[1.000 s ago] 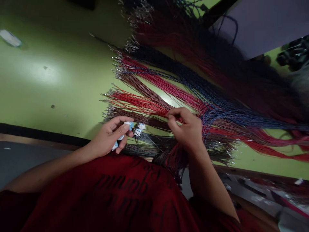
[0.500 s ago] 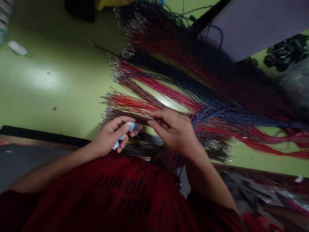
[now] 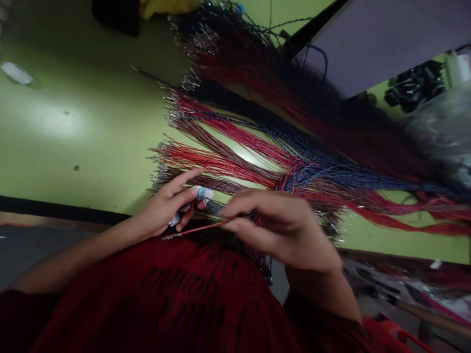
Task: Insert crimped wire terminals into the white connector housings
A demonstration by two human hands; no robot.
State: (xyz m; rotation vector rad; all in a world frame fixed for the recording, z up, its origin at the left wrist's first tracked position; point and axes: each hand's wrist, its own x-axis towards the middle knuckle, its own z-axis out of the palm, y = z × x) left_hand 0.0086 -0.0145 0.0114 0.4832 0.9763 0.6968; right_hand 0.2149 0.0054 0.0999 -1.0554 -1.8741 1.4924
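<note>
My left hand (image 3: 167, 206) pinches a small white and blue connector (image 3: 203, 193) close to my chest. Its fingers are closed round it. My right hand (image 3: 283, 228) is closed in a pinch on a single red wire (image 3: 191, 229), whose metal tip points left under the left hand. Behind both hands lie fanned bundles of red wires (image 3: 206, 159), brown wires and twisted blue wires (image 3: 324, 166) with metal terminals at their left ends, spread over a green table (image 3: 73, 122).
A dark strip edges the table (image 3: 55, 208) near my body. A small white piece (image 3: 16, 73) lies at the far left. A dark object (image 3: 116, 14) sits at the top. Black parts (image 3: 415, 88) lie at the upper right. My red shirt (image 3: 165, 304) fills the bottom.
My right hand has left the red bundle and drawn one red wire down and toward my body. The left hand has kept the connector in the same place.
</note>
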